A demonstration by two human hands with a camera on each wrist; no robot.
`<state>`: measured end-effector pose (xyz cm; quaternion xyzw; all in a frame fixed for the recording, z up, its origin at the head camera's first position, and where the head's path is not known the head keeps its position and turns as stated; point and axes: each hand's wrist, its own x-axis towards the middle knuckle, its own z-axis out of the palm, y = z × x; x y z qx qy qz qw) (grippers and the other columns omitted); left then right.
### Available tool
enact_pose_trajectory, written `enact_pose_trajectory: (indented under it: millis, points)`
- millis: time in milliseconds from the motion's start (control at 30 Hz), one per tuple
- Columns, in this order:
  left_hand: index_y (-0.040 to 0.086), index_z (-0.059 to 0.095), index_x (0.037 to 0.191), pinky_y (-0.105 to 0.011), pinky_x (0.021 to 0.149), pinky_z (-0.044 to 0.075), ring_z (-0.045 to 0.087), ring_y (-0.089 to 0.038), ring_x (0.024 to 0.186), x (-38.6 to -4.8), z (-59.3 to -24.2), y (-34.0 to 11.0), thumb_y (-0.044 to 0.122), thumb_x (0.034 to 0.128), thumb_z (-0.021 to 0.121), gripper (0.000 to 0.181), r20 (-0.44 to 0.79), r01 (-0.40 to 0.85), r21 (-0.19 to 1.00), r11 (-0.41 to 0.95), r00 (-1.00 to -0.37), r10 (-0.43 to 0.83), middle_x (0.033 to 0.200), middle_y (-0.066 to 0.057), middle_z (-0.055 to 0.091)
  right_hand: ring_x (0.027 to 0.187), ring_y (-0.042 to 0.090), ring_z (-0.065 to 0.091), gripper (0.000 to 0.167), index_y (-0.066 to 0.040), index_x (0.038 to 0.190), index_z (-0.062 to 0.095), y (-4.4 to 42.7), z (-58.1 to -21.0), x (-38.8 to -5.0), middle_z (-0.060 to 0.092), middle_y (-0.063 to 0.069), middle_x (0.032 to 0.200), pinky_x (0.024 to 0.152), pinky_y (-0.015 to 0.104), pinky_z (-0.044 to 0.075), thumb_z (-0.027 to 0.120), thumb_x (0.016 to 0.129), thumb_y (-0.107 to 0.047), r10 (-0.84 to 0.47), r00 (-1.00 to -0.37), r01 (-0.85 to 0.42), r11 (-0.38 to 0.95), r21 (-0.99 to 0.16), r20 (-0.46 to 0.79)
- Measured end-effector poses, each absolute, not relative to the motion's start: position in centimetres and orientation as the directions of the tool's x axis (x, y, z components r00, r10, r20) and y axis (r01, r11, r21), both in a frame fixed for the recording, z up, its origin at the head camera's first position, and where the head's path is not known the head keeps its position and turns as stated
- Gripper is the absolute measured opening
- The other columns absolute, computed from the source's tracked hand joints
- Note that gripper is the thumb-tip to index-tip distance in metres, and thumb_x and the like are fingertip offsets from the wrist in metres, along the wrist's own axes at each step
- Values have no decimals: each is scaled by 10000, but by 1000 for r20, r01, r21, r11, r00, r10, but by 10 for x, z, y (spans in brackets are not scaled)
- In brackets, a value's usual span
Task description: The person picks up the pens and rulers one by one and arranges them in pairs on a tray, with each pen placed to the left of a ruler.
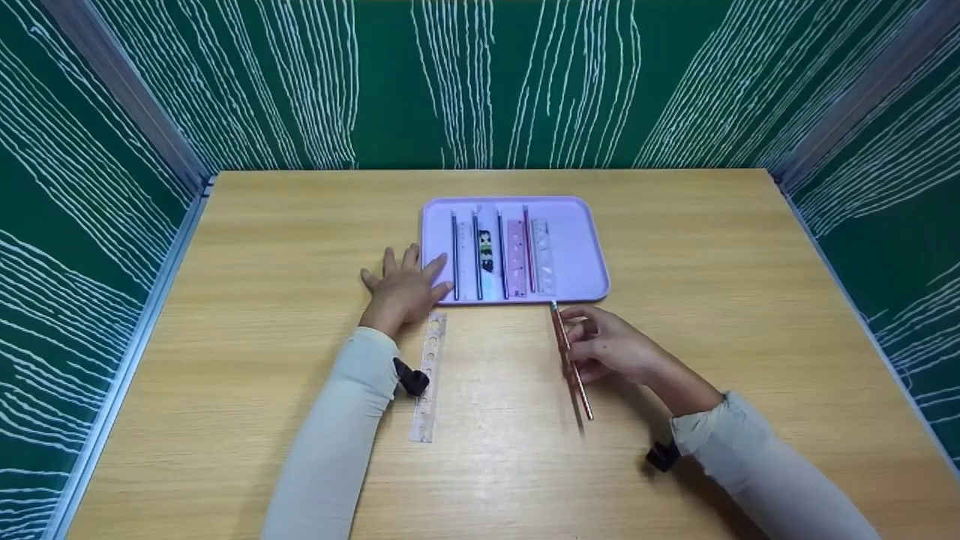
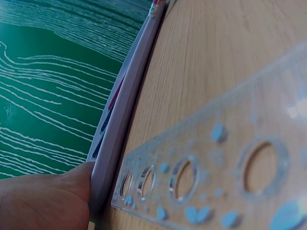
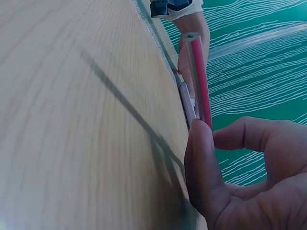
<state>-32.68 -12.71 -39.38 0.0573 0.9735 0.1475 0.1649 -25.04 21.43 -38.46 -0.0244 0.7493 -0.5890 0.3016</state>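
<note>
A red pencil (image 1: 574, 367) is pinched between the thumb and fingers of my right hand (image 1: 611, 346), just in front of the tray's near edge. Seen from the right wrist, the pencil (image 3: 200, 79) is raised above the table and casts a shadow. My left hand (image 1: 405, 289) rests with fingers spread at the near left corner of the lilac tray (image 1: 577, 247), partly on its rim. On the tray, dark pencils (image 1: 502, 255), a red pencil (image 1: 529, 251) and several rulers, among them a pink ruler (image 1: 517, 259), lie side by side. A clear ruler (image 1: 424, 409) lies beside my left forearm.
The wooden table (image 1: 285, 247) meets green walls (image 1: 390, 82) with white wavy lines at the back and sides. In the left wrist view the clear ruler (image 2: 206, 177), with round holes and blue marks, lies close to the tray's side (image 2: 120, 115).
</note>
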Motion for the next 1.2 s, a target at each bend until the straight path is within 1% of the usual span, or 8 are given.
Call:
enact_pose_trajectory:
  millis: [267,400,667,967,1200]
  points:
    - [466,195,1610,-862,1096,-48,-106,-520,1549,-328,-392,-128,629,1037,377,623,-303,68,302,951,-939,164,1740,-86,0,795,201,653,711,-6,1462,346,216,-385,-251,553,143,1072,647,421,640,640,818,57,-393,-818,319,297,-900,-419]
    - [456,205,1613,-873,1087,-29,-90,-526,1549,-329,-392,-128,621,1041,379,620,-296,79,299,951,-940,171,1739,-90,16,799,194,646,716,-1,1466,346,216,-383,-251,547,145,1074,628,408,636,640,815,54,-400,-817,314,297,-902,-416]
    - [459,209,1610,-870,1091,-29,-86,-526,1550,-329,-392,-127,623,1038,382,620,-296,74,298,952,-941,166,1738,-92,23,796,196,645,725,-7,1472,350,216,-382,-251,538,146,1075,631,406,637,641,811,59,-385,-827,310,295,-904,-410]
    - [467,196,1610,-866,1093,-44,-99,-521,1550,-329,-394,-127,635,1036,369,622,-304,69,296,953,-939,162,1740,-88,7,808,237,662,704,-48,1476,356,219,-380,-257,517,153,1106,667,446,642,629,836,63,-358,-838,324,282,-903,-413]
    - [470,202,1608,-864,1093,-53,-105,-519,1551,-327,-395,-128,638,1032,380,625,-303,67,306,950,-939,163,1740,-84,8,816,219,662,697,-23,1484,345,222,-376,-268,525,148,1094,663,414,636,641,857,47,-354,-847,304,291,-907,-397]
